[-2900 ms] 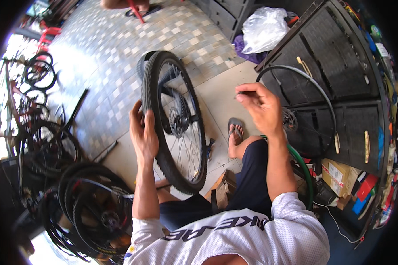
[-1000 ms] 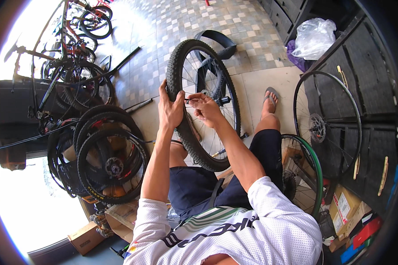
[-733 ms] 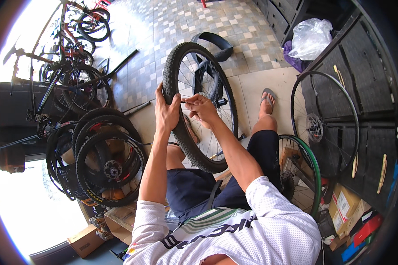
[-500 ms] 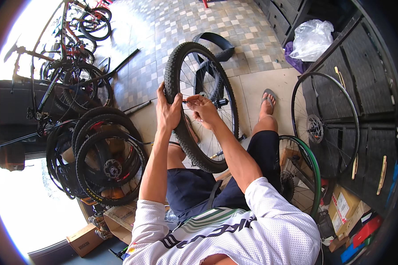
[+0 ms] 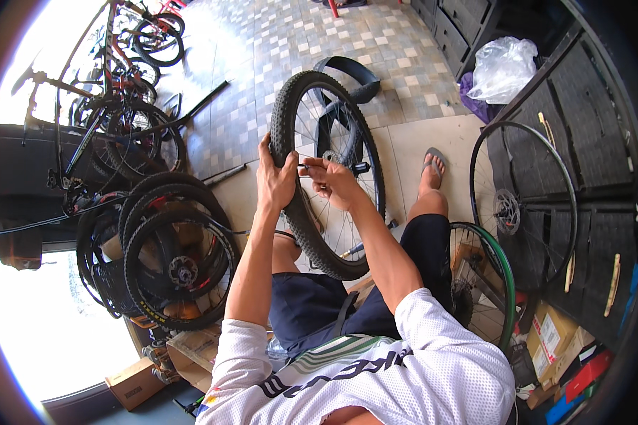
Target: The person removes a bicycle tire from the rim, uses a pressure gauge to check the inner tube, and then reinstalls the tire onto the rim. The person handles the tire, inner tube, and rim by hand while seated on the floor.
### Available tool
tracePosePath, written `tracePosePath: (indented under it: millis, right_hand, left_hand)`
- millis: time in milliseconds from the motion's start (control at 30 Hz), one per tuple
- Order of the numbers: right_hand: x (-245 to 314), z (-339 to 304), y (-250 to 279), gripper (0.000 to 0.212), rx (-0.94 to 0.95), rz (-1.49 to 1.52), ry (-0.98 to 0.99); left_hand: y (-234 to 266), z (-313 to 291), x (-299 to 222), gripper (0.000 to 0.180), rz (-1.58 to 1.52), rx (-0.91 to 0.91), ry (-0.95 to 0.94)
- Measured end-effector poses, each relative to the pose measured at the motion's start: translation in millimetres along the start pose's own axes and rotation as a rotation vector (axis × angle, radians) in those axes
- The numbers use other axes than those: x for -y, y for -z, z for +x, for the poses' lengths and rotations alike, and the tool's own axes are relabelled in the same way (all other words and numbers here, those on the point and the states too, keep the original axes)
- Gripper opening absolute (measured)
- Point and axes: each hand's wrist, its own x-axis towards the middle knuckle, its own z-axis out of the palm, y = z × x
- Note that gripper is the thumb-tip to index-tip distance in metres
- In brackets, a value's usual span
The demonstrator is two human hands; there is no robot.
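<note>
A bicycle wheel [image 5: 285, 117] with a knobby black tyre stands tilted between my knees. My left hand [image 5: 275, 177] grips its tyre from the left side, fingers behind and thumb over the rim's inner edge. My right hand [image 5: 335, 183] is inside the wheel, in front of the spokes, with thumb and fingertips pinched at a small dark valve stem [image 5: 303, 166] that juts from the rim close to my left thumb. Most of the stem is covered by my fingers. The wheel's hub [image 5: 331, 156] shows just above my right hand.
Several wheels and tyres [image 5: 181, 273] are stacked at left, below parked bicycles [image 5: 138, 134]. A black rubber strip [image 5: 361, 74] curls on the floor beyond the wheel. At right a bare rim [image 5: 475, 177] leans on dark drawers [image 5: 539, 166], near a green-edged wheel [image 5: 509, 290] and a cardboard box [image 5: 549, 340].
The whole view has shifted slightly. My left hand keeps its grip on the tyre, and my right fingers have shifted a little while staying pinched at the valve stem.
</note>
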Motion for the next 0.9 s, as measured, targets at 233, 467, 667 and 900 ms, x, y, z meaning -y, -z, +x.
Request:
tracePosePath:
  millis: [233, 467, 667, 900]
  right_hand:
    - [5.0, 0.5, -2.8, 0.037, -0.025, -0.191, 0.001]
    - [13.4, 19.5, -3.0, 0.024, -0.143, 0.072, -0.158]
    - [11.1, 0.9, -6.2, 0.03, -0.054, -0.246, 0.061]
    - [11.9, 2.5, -4.9, 0.022, -0.042, -0.196, -0.066]
  left_hand:
    - [1.0, -2.9, 1.5, 0.063, -0.006, 0.006, 0.007]
    - [-2.6, -0.4, -8.0, 0.063, 0.002, 0.008, 0.008]
    - [-0.9, -0.8, -6.1, 0.063, -0.032, 0.016, 0.018]
    - [-2.9, 0.4, 4.5, 0.069, 0.014, 0.006, -0.061]
